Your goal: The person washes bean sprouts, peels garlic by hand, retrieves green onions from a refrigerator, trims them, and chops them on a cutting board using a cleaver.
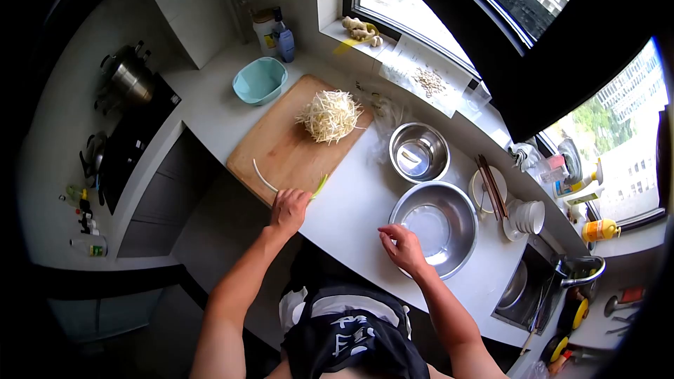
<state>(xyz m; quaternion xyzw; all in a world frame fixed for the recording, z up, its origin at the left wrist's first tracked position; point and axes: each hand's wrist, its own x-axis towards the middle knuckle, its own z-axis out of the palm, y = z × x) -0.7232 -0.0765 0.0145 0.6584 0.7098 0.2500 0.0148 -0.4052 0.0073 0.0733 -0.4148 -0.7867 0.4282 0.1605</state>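
Observation:
At the near edge of the wooden cutting board (279,142), my left hand (289,210) is closed on a scallion (264,177). Its white end curves out to the left over the board, and a green end sticks out to the right. A heap of bean sprouts (330,116) lies on the far part of the board, apart from the hand. My right hand (401,247) hovers by the left rim of a large steel bowl (460,261), its fingers loosely bent and a gap at the thumb. Nothing shows in it.
Behind the large bowl stands a smaller steel bowl (444,153). A teal basin (260,81) sits beyond the board. Chopsticks (493,186) and stacked white bowls (528,216) are at the right, before the sink (503,311). Ginger (360,29) rests on the windowsill.

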